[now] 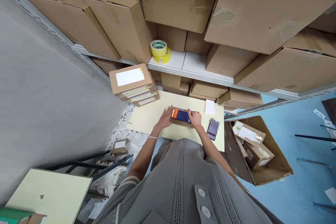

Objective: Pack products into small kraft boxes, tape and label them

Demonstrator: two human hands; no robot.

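Observation:
A small cardboard box lies on the pale yellow table, with an orange and dark blue packet in its open top. My left hand rests against the box's left end, fingers pressed on it. My right hand grips the box's right end. Both forearms reach out from my grey shirt below.
A phone and a white slip lie to the right on the table. Stacked labelled boxes sit at its far left. Tape rolls stand on the shelf among large cartons. An open carton of parcels sits on the blue floor.

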